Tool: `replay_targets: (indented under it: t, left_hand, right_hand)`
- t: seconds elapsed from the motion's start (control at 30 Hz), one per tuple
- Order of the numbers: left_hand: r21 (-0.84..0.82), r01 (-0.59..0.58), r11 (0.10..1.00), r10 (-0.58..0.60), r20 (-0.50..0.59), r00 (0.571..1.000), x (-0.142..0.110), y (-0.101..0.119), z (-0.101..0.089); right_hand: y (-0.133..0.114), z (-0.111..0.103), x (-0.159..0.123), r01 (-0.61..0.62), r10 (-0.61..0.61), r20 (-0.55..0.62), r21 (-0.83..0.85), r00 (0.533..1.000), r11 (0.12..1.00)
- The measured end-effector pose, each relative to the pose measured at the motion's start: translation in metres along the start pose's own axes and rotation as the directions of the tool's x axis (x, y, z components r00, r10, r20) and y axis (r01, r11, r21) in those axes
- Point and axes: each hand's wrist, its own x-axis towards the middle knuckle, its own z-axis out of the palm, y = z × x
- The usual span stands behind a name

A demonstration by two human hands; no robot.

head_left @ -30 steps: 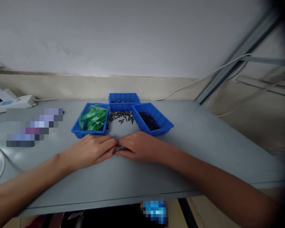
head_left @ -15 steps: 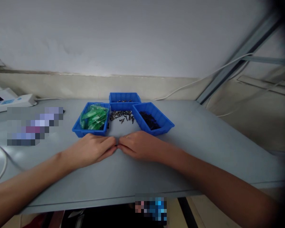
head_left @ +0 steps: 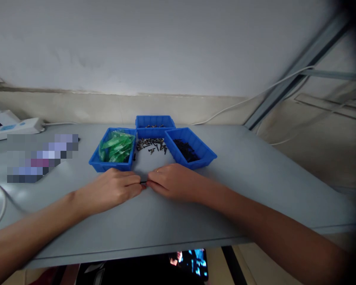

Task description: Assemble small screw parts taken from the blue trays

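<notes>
My left hand [head_left: 118, 190] and my right hand [head_left: 173, 182] meet fingertip to fingertip just above the table, in front of the blue bins. Both are closed in a pinch. A small thin black piece [head_left: 143, 182], which looks like a screw, bridges the narrow gap between them; the fingers cover most of it. Just beyond lies a loose pile of small screws [head_left: 152, 145], some silvery and some black. To its left, a blue bin [head_left: 110, 166] holds green plastic bags [head_left: 118, 146]. On the right, another blue bin [head_left: 206, 156] contains many black screw-like pieces [head_left: 185, 151].
Behind the pile stands a third blue bin [head_left: 154, 122] with small metal parts. A white power strip [head_left: 20, 128] and a blurred-out object [head_left: 44, 158] are at the left. A white cable [head_left: 1, 211] loops at the left edge. Below the table edge, a lit screen [head_left: 195, 263] shows.
My left fingertips have shifted and pulled slightly back from the right ones, so more of the thin black piece shows. My right hand is almost still.
</notes>
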Motion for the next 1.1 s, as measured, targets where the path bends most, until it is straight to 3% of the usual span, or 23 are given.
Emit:
replay_targets:
  t: [0.2, 0.43, 0.7, 0.87, 1.1]
  left_hand:
    - [0.022, -0.003, 1.0, 0.003, 0.007, 1.0, -0.0016, -0.0002, 0.0018]
    - [0.01, 0.067, 0.998, -0.066, -0.083, 0.994, -0.0033, 0.0013, 0.0004]
    - [0.022, 0.016, 1.0, -0.014, -0.052, 0.999, -0.0002, 0.0024, 0.0001]
    - [0.019, -0.012, 1.0, 0.012, 0.022, 1.0, -0.0032, 0.0019, 0.0034]
    - [-0.001, -0.025, 1.0, 0.025, 0.01, 1.0, -0.0034, 0.003, 0.0057]
  right_hand:
    - [0.0007, -0.0003, -0.0002, 0.002, -0.002, 0.011, 0.013, 1.0, 1.0]
    - [0.0011, -0.0001, -0.0001, -0.019, 0.019, -0.005, 0.025, 1.0, 1.0]
    - [0.0022, 0.0013, -0.0002, -0.013, 0.013, -0.016, 0.027, 1.0, 1.0]
    - [0.002, 0.001, -0.0004, -0.002, 0.002, -0.01, 0.017, 1.0, 1.0]
    - [0.002, 0.0014, -0.0016, 0.005, -0.005, -0.01, -0.002, 1.0, 1.0]
